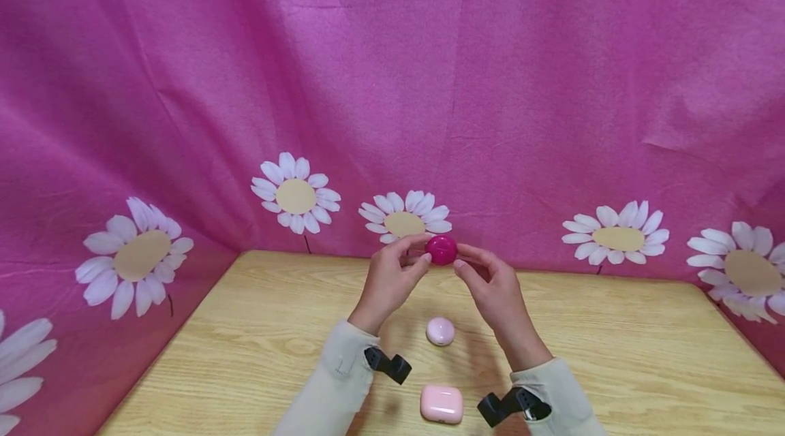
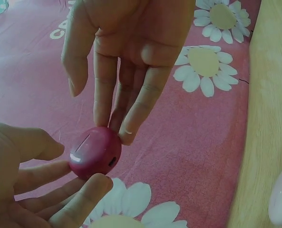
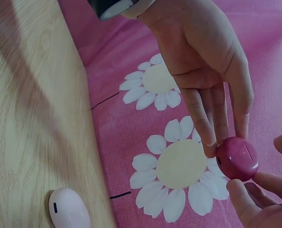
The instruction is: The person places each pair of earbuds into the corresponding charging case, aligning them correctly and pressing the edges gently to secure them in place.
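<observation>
A glossy dark pink round earbud case point(image 1: 441, 250) is held up over the far part of the table, between the fingertips of both hands. My left hand point(image 1: 388, 279) grips its left edge, and my right hand point(image 1: 499, 293) grips the right edge. A small dark port shows on the side of the earbud case point(image 2: 95, 152) in the left wrist view, along with a thin line on its top. Nearer to me on the table lie a pale pink rounded case point(image 1: 440, 331) and a pink rectangular earbud case point(image 1: 441, 404), both untouched.
The wood-grain table point(image 1: 264, 327) ends at a magenta cloth backdrop point(image 1: 392, 82) printed with large white daisies. A black device is strapped to each wrist, over pale sleeves point(image 1: 334, 381). In the right wrist view, the pale pink case point(image 3: 69, 209) lies near the table's edge.
</observation>
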The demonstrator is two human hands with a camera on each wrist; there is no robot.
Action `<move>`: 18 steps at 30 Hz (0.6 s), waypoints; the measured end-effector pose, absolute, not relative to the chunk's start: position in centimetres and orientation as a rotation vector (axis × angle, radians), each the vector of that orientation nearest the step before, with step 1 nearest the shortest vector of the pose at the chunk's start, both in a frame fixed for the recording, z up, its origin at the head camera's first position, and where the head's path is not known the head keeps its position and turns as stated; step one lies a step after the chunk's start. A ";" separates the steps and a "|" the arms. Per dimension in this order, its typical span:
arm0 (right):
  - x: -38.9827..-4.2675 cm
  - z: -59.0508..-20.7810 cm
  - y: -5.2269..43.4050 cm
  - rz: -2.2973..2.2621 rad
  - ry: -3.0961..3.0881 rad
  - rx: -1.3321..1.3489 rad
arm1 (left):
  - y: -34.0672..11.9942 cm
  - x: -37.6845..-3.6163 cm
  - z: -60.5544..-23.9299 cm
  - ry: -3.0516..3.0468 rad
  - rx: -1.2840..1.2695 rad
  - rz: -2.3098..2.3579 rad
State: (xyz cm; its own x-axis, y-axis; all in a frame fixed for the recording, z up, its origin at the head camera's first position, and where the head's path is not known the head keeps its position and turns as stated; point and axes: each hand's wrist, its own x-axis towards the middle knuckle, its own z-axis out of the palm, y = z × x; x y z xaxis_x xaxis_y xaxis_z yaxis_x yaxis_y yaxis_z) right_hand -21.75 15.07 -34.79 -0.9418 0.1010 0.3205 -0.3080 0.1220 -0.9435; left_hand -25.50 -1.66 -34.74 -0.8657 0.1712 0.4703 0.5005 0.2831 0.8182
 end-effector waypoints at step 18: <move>-22.5 -35.7 15.1 1.819 -2.222 0.099 | -1.0 -25.6 -35.6 -2.379 -0.538 -1.571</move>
State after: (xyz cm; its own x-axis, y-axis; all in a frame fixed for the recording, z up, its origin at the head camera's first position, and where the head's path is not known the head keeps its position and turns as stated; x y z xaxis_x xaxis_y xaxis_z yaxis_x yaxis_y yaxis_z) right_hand -22.50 15.06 -35.70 -0.9618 0.1159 0.2481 -0.2203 0.2106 -0.9524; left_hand -25.60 -1.05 -35.56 -0.9035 0.1706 0.3931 0.4286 0.3541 0.8312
